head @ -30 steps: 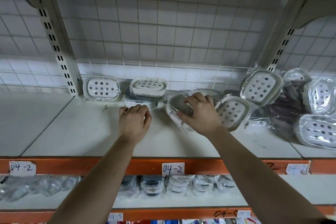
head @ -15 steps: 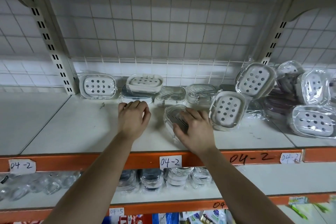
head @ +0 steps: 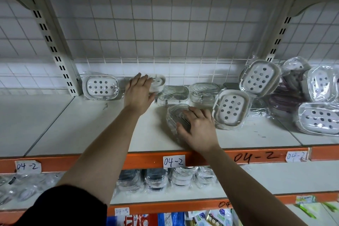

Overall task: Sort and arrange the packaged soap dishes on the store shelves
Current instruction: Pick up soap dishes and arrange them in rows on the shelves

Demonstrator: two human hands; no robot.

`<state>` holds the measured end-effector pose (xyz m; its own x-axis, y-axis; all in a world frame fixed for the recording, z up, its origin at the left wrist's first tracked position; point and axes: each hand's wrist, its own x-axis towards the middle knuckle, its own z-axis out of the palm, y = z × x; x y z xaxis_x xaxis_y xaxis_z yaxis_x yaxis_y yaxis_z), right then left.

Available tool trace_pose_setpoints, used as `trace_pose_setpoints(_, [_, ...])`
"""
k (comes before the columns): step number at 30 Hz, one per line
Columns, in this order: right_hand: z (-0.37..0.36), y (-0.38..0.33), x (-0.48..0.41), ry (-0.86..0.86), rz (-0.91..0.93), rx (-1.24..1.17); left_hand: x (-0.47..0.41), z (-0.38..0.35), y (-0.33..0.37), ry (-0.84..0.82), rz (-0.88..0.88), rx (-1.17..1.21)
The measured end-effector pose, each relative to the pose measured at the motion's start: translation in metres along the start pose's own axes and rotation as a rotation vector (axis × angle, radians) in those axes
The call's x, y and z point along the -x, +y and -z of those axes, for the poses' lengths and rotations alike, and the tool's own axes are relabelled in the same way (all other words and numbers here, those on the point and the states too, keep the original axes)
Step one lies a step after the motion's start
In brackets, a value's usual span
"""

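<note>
Packaged soap dishes being ranged along shelf back. Clear dish being pressed under splayed right hand; white dish, at its 11 o'clock, being touched by outstretched, wide left hand — risk: slick wrap being slid, neighbours being toppled.

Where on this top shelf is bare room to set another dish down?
Widest bare patch: front-left shelf board, between the slotted upright and the left hand, ahead of the white holed dish. A smaller strip lies right of the right hand, along the orange edge. The back row and right-hand pile are crowded.
</note>
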<state>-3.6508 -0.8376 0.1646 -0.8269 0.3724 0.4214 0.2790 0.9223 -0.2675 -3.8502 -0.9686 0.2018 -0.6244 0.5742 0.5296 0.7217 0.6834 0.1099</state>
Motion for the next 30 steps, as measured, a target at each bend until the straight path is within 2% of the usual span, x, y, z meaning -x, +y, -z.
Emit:
trace_pose_setpoints(2, [0.001, -0.001, 0.000, -0.008, -0.003, 0.006, -0.005, -0.001, 0.001, -0.038, 0.015, -0.024])
trace_pose_setpoints(9, [0.001, -0.003, 0.000, -0.023, -0.014, 0.007, 0.003, 0.007, -0.004, -0.008, 0.000, 0.051])
trace_pose_setpoints(14, [0.002, -0.002, 0.000, -0.041, -0.026, 0.019, 0.022, 0.025, -0.003, 0.089, -0.053, 0.111])
trace_pose_setpoints(20, [0.003, -0.002, 0.001, -0.033, -0.023, 0.008, 0.057, 0.040, 0.001, 0.134, 0.061, 0.253])
trace_pose_setpoints(25, [0.005, -0.003, 0.002, -0.053, -0.017, 0.024, 0.074, 0.042, 0.003, 0.160, 0.249, 0.388])
trace_pose_setpoints(30, [0.006, -0.004, 0.003, -0.060, -0.025, 0.041, 0.069, 0.048, 0.005, 0.006, 0.262, 0.300])
